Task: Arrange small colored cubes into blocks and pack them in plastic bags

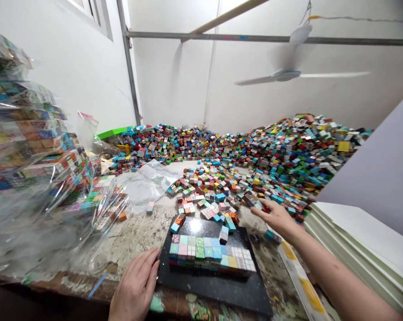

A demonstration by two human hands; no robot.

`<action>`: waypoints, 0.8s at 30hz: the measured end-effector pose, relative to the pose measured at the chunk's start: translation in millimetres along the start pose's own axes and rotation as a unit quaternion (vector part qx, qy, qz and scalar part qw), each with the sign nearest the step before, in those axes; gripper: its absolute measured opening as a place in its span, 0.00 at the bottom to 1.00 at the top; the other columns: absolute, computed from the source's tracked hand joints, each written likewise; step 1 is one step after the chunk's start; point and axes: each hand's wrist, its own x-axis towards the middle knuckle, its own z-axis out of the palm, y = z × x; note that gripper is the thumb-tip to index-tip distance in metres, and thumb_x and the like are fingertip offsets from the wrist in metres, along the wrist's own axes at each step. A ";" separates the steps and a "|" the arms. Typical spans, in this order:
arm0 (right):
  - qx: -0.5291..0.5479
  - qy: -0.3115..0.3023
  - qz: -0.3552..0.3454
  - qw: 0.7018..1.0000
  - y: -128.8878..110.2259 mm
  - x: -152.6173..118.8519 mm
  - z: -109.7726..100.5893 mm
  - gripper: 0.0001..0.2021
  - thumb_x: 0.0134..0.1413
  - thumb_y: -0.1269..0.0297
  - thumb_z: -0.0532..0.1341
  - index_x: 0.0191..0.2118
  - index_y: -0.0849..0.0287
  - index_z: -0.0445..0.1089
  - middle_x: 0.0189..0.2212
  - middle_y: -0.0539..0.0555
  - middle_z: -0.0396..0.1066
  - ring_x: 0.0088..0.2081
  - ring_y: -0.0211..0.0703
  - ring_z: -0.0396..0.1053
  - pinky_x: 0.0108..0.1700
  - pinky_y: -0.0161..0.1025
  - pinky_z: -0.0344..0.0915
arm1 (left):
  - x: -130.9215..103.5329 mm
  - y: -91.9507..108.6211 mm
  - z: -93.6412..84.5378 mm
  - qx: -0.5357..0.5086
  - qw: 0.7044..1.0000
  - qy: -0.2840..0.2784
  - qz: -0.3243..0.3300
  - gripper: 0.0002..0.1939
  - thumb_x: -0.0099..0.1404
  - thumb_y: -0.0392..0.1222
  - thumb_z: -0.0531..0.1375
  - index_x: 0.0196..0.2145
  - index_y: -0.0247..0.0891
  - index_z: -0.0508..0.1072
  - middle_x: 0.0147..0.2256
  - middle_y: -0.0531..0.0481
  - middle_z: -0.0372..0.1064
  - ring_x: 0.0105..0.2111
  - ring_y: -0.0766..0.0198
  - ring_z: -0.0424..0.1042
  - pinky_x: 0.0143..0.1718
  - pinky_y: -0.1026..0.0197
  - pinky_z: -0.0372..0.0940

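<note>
My left hand [136, 283] lies flat with fingers stretched along the left edge of a black stone slab [211, 292], holding nothing. On the slab stands a row of small printed blocks [209, 252] set side by side, in pink, green, blue, yellow and white grid faces. One loose block [223, 234] sits behind the row, and a pair of blocks [176, 224] rests at the slab's back left corner. My right hand [276, 216] reaches past the slab's right side, fingers apart, its tips at a pale blue block [257, 204] among the scattered blocks.
A large heap of mixed blocks [298, 147] spans the back of the worn table. Plastic-wrapped stacks of blocks [37, 138] stand at the left, beside a clear plastic bag [147, 183]. Stacked pale boards [365, 249] are at the right. A fan [288, 76] hangs above.
</note>
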 end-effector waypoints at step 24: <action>0.026 -0.101 -0.275 0.956 -48.5 -105.9 -15.7 0.19 0.48 0.62 0.60 0.49 0.56 0.66 0.40 0.58 0.71 0.40 0.50 0.68 0.41 0.49 0.63 | 102.8 82.4 0.3 -0.036 0.956 -0.183 0.224 0.23 0.63 0.45 0.54 0.54 0.33 0.60 0.53 0.43 0.63 0.53 0.56 0.61 0.54 0.51 0.58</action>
